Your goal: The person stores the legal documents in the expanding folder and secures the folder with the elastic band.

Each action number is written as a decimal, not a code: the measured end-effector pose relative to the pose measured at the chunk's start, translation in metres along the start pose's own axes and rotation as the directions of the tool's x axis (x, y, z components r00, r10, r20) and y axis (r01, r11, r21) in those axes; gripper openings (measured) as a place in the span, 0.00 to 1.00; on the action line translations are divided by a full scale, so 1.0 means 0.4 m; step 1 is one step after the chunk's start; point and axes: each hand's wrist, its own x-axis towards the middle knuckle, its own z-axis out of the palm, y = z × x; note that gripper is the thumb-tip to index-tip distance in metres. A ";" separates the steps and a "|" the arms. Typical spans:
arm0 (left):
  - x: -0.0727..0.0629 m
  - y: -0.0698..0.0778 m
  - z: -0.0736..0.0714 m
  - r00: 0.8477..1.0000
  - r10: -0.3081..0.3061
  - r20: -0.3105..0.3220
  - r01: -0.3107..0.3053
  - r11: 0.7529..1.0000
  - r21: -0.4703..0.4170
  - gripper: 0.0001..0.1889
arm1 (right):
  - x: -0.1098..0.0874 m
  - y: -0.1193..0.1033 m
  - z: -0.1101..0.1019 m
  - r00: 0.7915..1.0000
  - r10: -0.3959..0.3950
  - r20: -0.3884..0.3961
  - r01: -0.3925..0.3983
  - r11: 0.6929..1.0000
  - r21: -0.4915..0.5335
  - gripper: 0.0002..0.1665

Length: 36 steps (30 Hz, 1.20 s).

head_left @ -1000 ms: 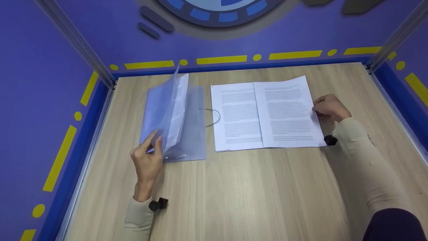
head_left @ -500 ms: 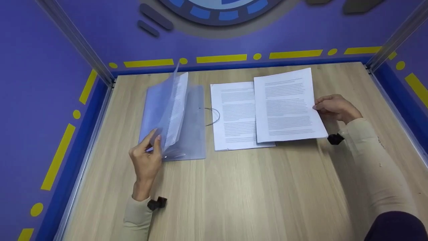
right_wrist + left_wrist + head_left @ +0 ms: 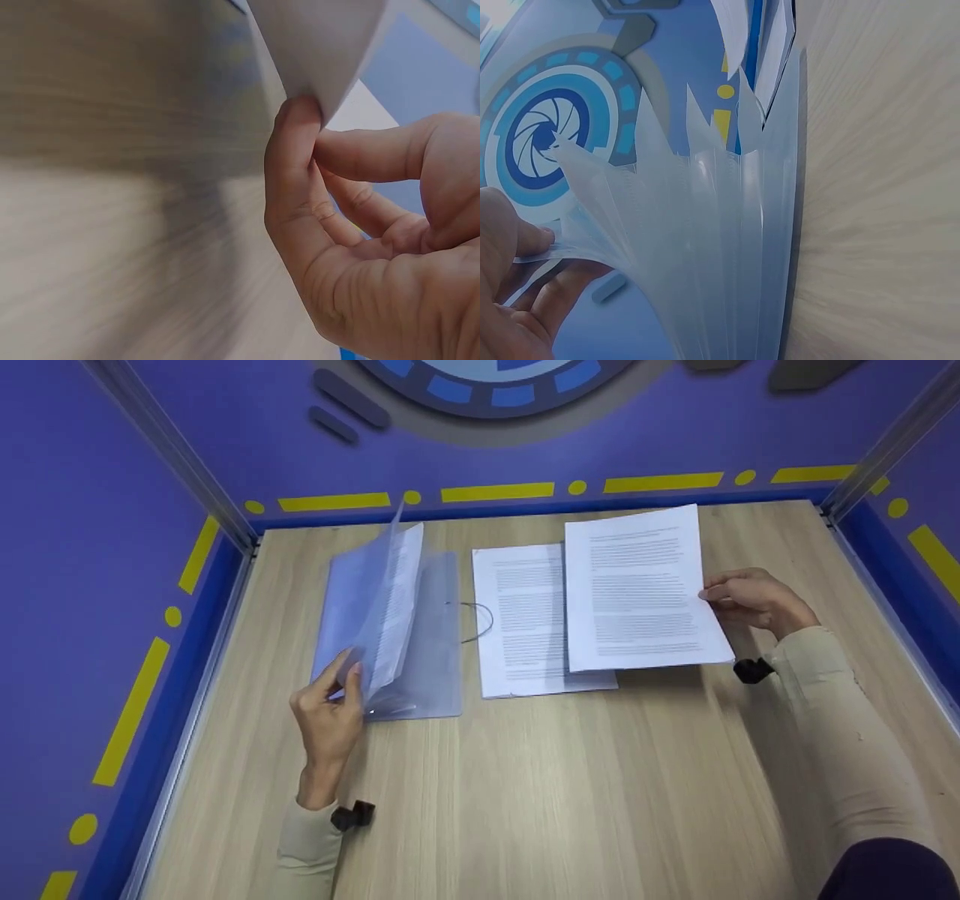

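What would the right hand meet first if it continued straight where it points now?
The raised sheets, which the right hand pinches, come first. Past them, the lower sheets seem next, though the height between is unclear.

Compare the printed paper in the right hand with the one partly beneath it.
The upper paper is raised off the table; the lower paper lies flat on it. The right hand pinches the upper paper; no hand holds the lower paper. In the head view, the upper paper partly hides the lower paper. Both are white with printed text.

There are two hands, one folder, one cord and, apparently, three lots of printed paper.
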 end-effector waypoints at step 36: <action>0.002 0.005 -0.002 1.000 0.000 0.008 0.000 1.000 0.007 0.13 | -0.005 -0.107 0.120 0.988 -0.124 0.089 0.093 0.952 0.292 0.03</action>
